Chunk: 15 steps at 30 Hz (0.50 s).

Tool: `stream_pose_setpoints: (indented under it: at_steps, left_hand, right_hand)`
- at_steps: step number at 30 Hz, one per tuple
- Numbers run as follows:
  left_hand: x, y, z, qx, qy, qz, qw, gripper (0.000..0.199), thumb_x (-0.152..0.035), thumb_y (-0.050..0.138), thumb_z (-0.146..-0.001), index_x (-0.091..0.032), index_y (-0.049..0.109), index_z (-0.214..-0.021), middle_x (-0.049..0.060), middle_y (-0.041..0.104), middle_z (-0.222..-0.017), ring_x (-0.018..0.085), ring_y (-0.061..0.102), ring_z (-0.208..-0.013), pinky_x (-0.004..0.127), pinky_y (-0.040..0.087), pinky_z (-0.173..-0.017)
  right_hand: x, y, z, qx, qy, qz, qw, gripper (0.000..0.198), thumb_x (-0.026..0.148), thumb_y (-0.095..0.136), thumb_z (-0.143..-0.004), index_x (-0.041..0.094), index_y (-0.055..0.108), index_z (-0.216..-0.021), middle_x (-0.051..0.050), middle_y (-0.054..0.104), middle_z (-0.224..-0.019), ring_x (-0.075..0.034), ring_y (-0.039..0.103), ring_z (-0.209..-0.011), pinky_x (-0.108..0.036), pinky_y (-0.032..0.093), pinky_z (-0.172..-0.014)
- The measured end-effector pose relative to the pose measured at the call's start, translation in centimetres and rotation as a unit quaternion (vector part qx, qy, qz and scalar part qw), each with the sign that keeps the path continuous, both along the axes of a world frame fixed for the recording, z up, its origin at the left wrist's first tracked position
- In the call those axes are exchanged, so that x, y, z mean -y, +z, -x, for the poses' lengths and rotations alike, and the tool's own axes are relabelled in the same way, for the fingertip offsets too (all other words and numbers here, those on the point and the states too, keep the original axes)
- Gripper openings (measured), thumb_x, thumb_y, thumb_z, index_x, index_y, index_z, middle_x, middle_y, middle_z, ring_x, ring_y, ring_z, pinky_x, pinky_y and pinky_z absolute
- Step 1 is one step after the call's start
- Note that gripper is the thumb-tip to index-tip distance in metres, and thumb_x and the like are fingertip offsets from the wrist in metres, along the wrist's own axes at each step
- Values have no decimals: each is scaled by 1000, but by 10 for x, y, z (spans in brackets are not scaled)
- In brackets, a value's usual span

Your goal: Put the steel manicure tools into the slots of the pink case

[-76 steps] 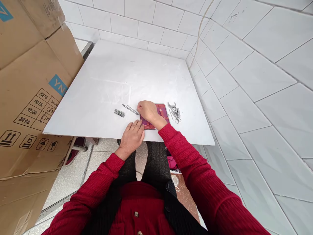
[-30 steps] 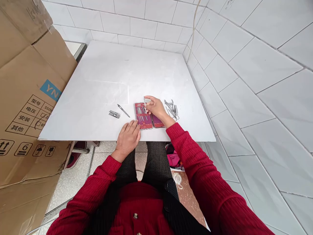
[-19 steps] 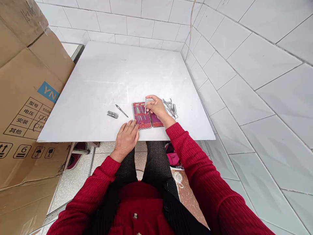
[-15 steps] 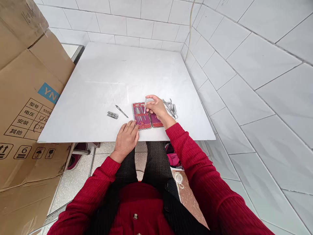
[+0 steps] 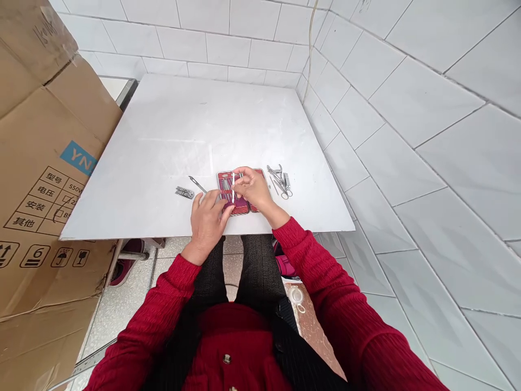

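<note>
A small manicure case [image 5: 242, 208] with a red and purple lining lies unfolded on the table, several slim metal tools in its left half. Above that half, my right hand [image 5: 256, 191] pinches a slim silver manicure tool [image 5: 233, 191], held roughly upright in view. My left hand [image 5: 207, 220] is at the case's left edge, fingers stretched forward and thumb apart, close to the tool's lower end. Whether it touches the tool I cannot tell. My right hand covers much of the case's right half.
Left of the case lie a nail clipper [image 5: 184, 192] and a thin pointed metal tool [image 5: 197, 183]. At its right are cuticle nippers [image 5: 275, 172], small scissors [image 5: 284, 190] and another clipper [image 5: 286, 179]. A cardboard box [image 5: 36, 130] borders the white table [image 5: 171, 114]; tiled walls stand behind and right.
My right hand has moved left and lower over the case with the slim tool. My left hand has shifted right onto the case edge, its thumb now spread. The view has moved slightly.
</note>
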<state>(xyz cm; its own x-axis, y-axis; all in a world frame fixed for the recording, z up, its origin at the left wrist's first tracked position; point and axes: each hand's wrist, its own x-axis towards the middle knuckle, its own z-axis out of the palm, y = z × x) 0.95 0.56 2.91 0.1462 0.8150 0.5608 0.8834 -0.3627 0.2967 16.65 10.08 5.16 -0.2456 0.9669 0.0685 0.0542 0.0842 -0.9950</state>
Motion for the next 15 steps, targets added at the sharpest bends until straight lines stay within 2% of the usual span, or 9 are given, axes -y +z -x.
stream_pose_setpoints:
  at_steps: [5,9,15]
  left_hand:
    - [-9,3,-11,-19,-16,-2,1000,29,-39,56,-103,-20,73,-92,11,75,-121,31,64,-122,58,36,-116]
    - [-9,3,-18,-15,-24,5,1000,29,-30,51,-105,-20,74,-91,10,76,-118,30,65,-122,58,35,-117]
    - [-6,2,-23,-10,-31,21,999,28,-27,49,-104,-20,74,-93,9,76,-117,29,64,-124,58,34,-119]
  right_hand:
    - [14,-4,0,73,-29,-50,996,35,17,67,-75,24,61,-108,9,64,-67,-11,61,-55,-23,47,-57]
    - [21,-5,-2,114,-40,-69,990,39,12,64,-74,24,62,-111,8,67,-70,-13,64,-60,-25,48,-61]
    - [27,-7,-6,113,-39,-87,989,39,11,64,-76,24,62,-113,8,69,-72,-13,66,-61,-26,50,-64]
